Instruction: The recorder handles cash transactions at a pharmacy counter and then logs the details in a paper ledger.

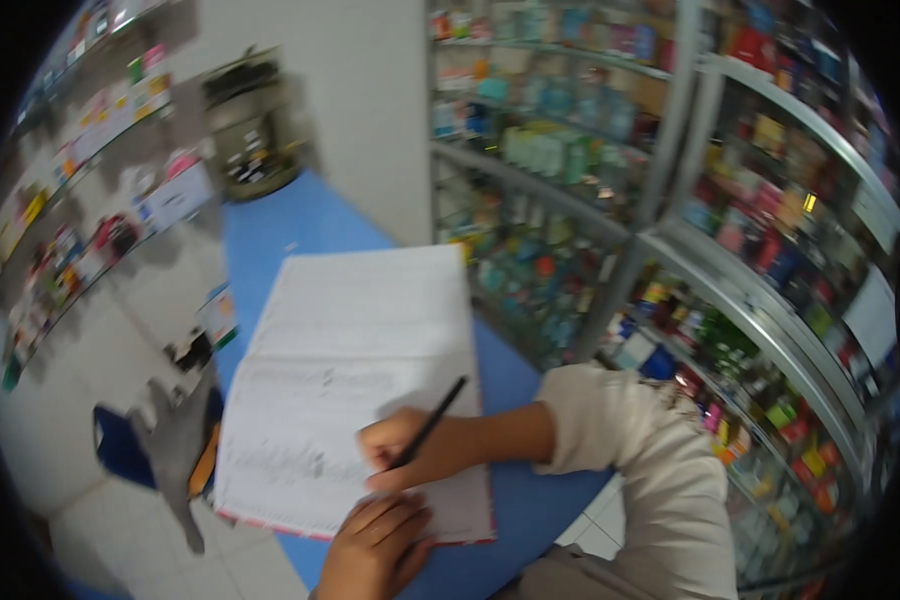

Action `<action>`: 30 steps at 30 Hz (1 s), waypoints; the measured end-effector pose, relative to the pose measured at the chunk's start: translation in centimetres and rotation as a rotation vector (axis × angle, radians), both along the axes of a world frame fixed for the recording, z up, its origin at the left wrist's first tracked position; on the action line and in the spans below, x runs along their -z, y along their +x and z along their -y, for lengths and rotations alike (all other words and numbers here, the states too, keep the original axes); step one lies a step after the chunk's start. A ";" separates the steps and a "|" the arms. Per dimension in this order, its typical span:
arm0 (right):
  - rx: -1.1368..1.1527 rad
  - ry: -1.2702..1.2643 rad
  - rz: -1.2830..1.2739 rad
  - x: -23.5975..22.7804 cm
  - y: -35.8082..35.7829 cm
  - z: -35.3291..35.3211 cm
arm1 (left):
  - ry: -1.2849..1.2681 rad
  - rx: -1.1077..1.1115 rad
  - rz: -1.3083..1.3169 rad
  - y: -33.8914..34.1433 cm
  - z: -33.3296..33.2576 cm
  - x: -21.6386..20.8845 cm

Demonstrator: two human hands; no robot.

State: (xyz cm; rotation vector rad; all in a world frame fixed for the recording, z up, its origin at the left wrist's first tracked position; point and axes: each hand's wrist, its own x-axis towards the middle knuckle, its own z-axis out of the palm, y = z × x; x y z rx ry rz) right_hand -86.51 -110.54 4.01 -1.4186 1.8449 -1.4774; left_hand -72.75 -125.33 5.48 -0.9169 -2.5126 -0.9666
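A large notebook lies spread on a blue table, its white pages showing lines of handwriting too blurred to read. A reddish cover edge shows along its near side. Closed around a black pen, my right hand rests on the lower page, with the pen's upper end slanting up to the right. The pen's tip is hidden behind the fingers. Just below it, my left hand lies over the notebook's near edge, its fingers stretched out and holding nothing.
A dark see-through container stands at the table's far end against the wall. Glass-fronted cabinets full of bottles and boxes line the right. Stocked shelves hang on the left. Below them is a blue chair with grey cloth over it.
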 end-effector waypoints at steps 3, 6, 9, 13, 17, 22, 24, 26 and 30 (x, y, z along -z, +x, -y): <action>0.036 -0.025 0.083 -0.7 -0.3 -1.0 | -0.010 0.007 0.026 -0.3 -0.9 0.1; -0.006 -0.031 0.112 0.0 -0.7 -1.5 | -0.016 0.021 0.025 -0.7 -1.2 0.2; -0.010 -0.066 -0.014 1.6 -1.6 -0.9 | -0.034 -0.004 0.013 -0.4 -0.9 0.2; 0.046 -0.074 -0.192 1.3 -1.9 -1.3 | -0.082 -0.016 -0.022 -1.5 0.4 1.7; 0.067 0.096 -0.227 1.0 -1.6 -1.4 | -0.079 0.049 -0.003 -1.6 0.6 2.1; 0.008 0.096 -0.224 0.3 -1.1 -0.4 | -0.043 0.032 0.024 -0.9 1.2 2.2; 0.013 0.087 -0.222 0.1 -1.0 -0.4 | -0.044 0.038 0.000 -0.9 1.3 2.2; -0.003 0.144 -0.264 -0.2 -1.0 -0.5 | -0.034 0.040 -0.005 -1.1 1.2 2.3; 0.017 0.113 -0.277 0.1 -1.2 -0.4 | -0.012 0.035 -0.033 -1.2 1.2 2.5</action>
